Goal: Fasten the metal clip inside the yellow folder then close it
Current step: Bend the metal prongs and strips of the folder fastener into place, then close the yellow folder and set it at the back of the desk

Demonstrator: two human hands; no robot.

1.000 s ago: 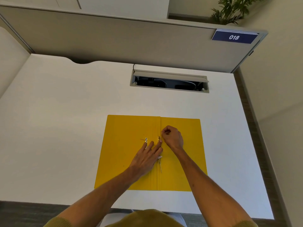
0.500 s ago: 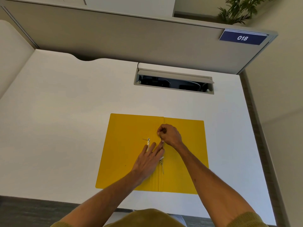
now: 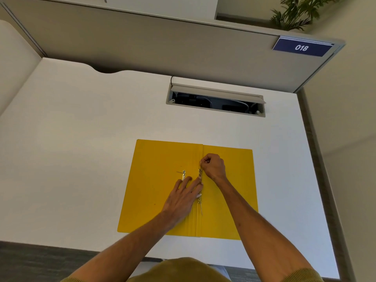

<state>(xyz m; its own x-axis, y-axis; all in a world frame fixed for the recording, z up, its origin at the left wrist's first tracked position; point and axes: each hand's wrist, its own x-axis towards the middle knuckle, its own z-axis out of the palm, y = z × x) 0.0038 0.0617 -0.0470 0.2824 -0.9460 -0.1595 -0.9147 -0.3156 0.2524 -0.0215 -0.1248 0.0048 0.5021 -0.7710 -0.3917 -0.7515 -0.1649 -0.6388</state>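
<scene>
Head view, left hand covering metal clip

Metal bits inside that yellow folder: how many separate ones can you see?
2: a loose metal piece on the left flap, and the metal clip along the fold, partly hidden by both hands.

This is an office workstation. A white desk sits boxed in by grey partition panels, the sort that divide cubicles, and a blue number plate reading 018 is fixed to the top corner of one panel. A hinged cable hatch is set into the desk surface, with dark wiring visible inside. A yellow folder lies open on the desk, and a leafy plant stands beyond the partition.
</scene>
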